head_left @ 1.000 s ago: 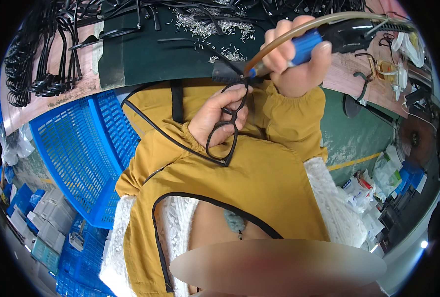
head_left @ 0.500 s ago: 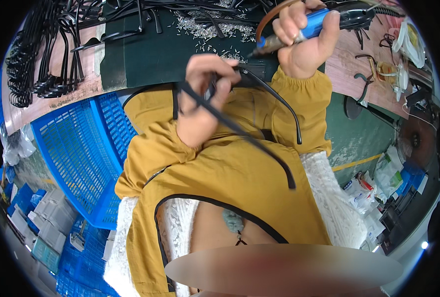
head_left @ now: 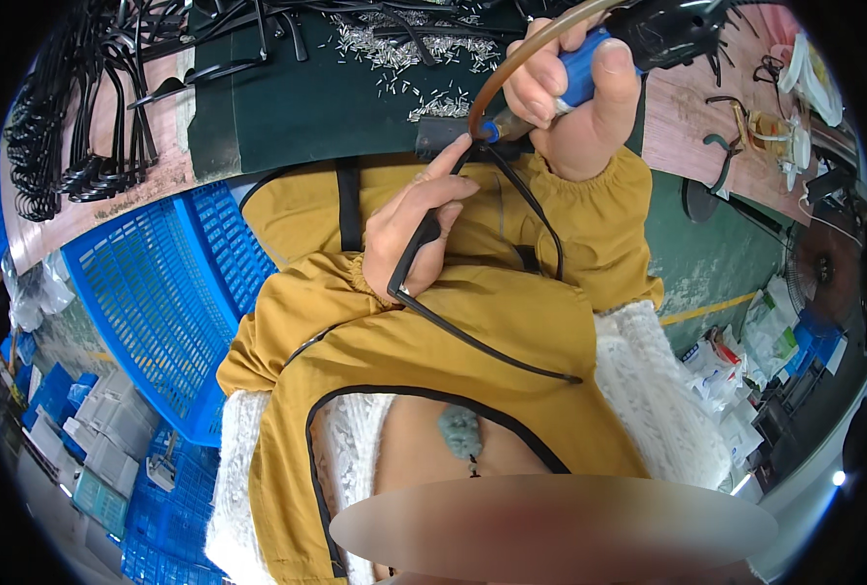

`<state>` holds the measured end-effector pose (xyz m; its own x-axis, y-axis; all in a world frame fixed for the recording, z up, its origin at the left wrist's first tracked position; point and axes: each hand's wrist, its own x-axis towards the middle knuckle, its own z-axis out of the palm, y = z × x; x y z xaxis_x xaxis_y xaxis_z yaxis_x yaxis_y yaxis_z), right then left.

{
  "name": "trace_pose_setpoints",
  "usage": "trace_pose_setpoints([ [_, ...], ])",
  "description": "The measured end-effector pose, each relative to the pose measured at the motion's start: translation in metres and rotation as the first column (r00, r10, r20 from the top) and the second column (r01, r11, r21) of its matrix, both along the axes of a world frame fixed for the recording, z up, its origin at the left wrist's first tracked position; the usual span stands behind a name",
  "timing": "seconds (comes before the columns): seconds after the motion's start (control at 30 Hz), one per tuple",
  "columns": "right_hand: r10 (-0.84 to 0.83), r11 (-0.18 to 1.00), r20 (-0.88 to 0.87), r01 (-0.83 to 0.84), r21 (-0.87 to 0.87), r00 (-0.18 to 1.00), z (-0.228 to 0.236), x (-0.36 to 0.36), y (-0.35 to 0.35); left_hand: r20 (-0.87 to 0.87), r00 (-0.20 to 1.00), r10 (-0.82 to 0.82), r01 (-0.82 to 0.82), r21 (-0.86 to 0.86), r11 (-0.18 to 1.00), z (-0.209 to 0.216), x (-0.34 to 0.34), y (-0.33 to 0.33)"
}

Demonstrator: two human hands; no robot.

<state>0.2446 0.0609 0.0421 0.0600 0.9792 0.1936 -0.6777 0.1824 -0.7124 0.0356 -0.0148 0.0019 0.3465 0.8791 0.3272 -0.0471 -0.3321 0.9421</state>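
Observation:
My left hand (head_left: 409, 219) is closed on a black eyeglass frame (head_left: 484, 342) at the table's near edge. One temple arm hangs over my apron toward me, the other slopes down to the right; the frame's front is partly hidden by my fingers. In my right hand (head_left: 589, 122) is a blue and black electric screwdriver (head_left: 581, 73) with a brown tube (head_left: 511, 68) curving down to its nose. Its tip meets the frame's hinge end, just beyond my left fingertips, over a small dark block (head_left: 437, 136). The exact contact is too small to tell.
Small silver screws (head_left: 423, 47) lie scattered on the dark green mat (head_left: 287, 117). Many black frames (head_left: 53, 127) are heaped at the left of the table. A blue plastic basket (head_left: 146, 302) stands below the table's left edge. A fan (head_left: 823, 268) is at the far right.
The screwdriver has come down and left onto the frame, its tube swinging in front. My left hand has turned and steadied, fingers now pointing to the tip; the frame's arms have shifted.

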Motion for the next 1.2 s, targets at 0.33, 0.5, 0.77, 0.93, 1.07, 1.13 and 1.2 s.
trace_pose_setpoints([
  [0.33, -0.061, 0.994, -0.15, 0.047, -0.097, 0.987, -0.002, 0.015, -0.001, 0.022, 1.0, 0.004, -0.004, -0.013, 1.0, 0.016, -0.026, 0.012],
  [0.5, -0.256, 0.966, -0.029, 0.254, -0.048, 0.966, -0.006, 0.059, -0.001, -0.002, 0.831, 0.556, -0.556, 0.002, 0.831, 0.056, -0.1, 0.034],
  [0.77, -0.284, 0.959, -0.039, 0.282, -0.034, 0.958, -0.015, 0.06, -0.002, -0.107, 0.531, 0.84, -0.847, -0.03, 0.531, 0.047, -0.134, 0.116],
  [0.93, -0.324, 0.946, -0.056, 0.323, -0.028, 0.944, -0.012, 0.054, -0.003, 0.001, 0.481, 0.877, -0.831, 0.321, 0.455, 0.041, -0.117, 0.168],
  [1.07, -0.285, 0.958, -0.057, 0.286, 0.003, 0.957, -0.016, 0.057, -0.003, -0.436, 0.423, 0.794, -0.175, 0.821, 0.544, 0.053, -0.133, 0.157],
  [1.13, -0.296, 0.955, -0.05, 0.294, -0.038, 0.954, -0.018, 0.058, -0.002, -0.527, 0.455, 0.718, -0.065, 0.784, 0.617, 0.052, -0.126, 0.151],
  [1.2, -0.315, 0.947, -0.022, 0.313, -0.069, 0.949, -0.017, 0.057, 0.001, -0.486, 0.515, 0.707, -0.116, 0.777, 0.618, 0.048, -0.113, 0.154],
])
